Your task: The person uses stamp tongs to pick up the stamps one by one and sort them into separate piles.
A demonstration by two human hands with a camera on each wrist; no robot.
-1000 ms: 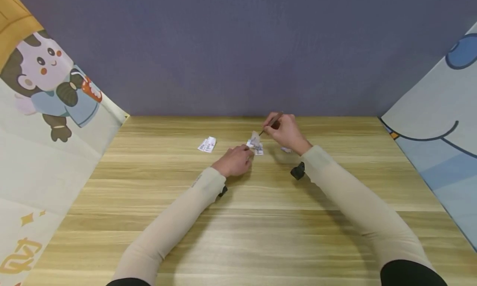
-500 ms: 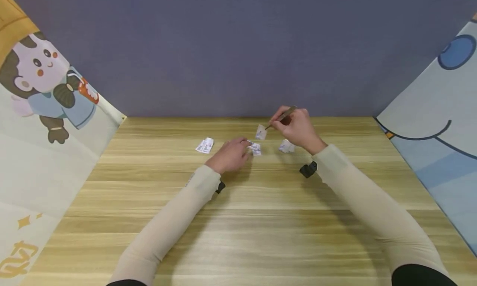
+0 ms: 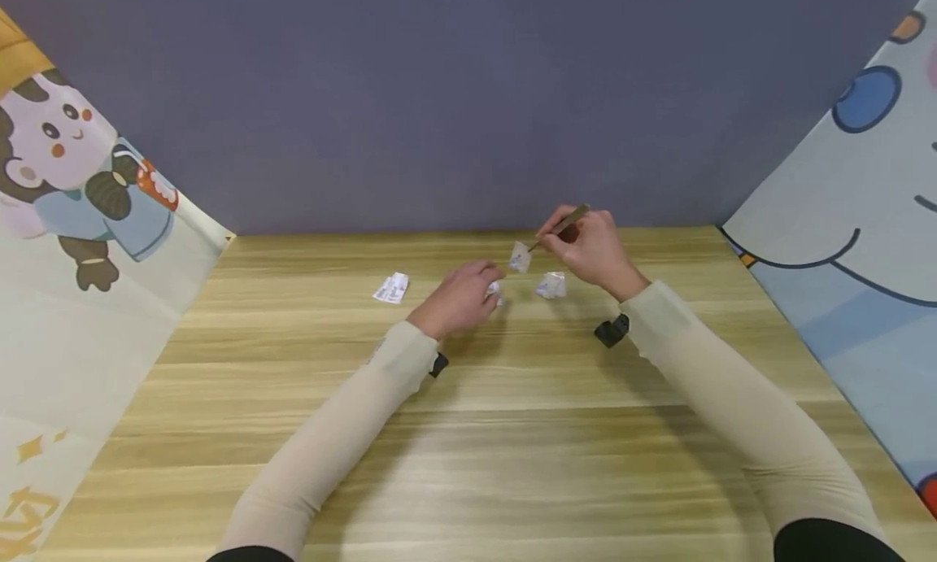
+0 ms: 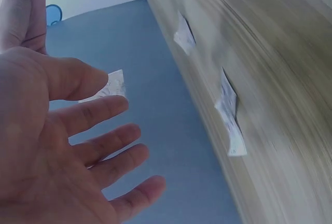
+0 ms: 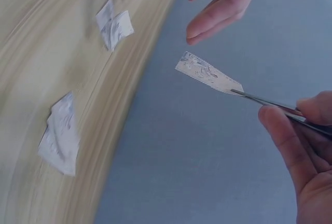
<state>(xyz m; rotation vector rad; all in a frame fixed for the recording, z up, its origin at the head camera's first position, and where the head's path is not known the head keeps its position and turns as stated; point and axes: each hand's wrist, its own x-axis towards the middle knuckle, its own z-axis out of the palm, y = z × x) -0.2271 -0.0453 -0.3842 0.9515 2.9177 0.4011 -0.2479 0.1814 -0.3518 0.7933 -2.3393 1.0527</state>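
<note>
Between finger and thumb my right hand (image 3: 594, 249) pinches tweezers (image 5: 259, 99). Their tips grip one corner of a postage stamp (image 5: 205, 73), whitish with blue print and perforated edges, held up off the table. My left hand (image 3: 458, 297) is just left of that stamp; in the left wrist view its fingers are spread and a gap shows between thumb and fingertips. Below it lies a small group of overlapping stamps (image 5: 115, 28), partly covered by the hand in the head view. Another overlapping stamp pile (image 3: 551, 285) lies to the right, nearer my right hand.
A third stamp pile (image 3: 391, 288) lies left of my left hand on the wood-grain table (image 3: 468, 464). A blue-grey wall (image 3: 468, 106) rises behind the table, with cartoon-printed panels (image 3: 827, 220) on both sides.
The tweezers have lifted the stamp away from the middle group, up and to the right. My left hand, earlier touching that group, has come up beside the held stamp.
</note>
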